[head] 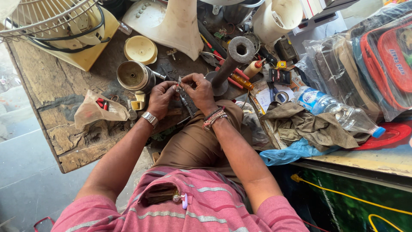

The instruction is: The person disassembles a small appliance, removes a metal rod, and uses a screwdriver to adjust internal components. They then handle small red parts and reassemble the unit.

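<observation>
Both hands — left hand [161,98], right hand [201,91] — pinch 1 small metal part [179,81]; it seems best kept low over the worn wooden surface [56,92] (grip clenched).

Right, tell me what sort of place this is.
Probably a small appliance repair stall. On the worn wooden workbench lie a wire fan guard, a motor housing and screwdrivers, while both hands work a small metal part.

Clear plastic bottle [339,111], blue-white label, lying right; clear bag [92,111] left.
</observation>
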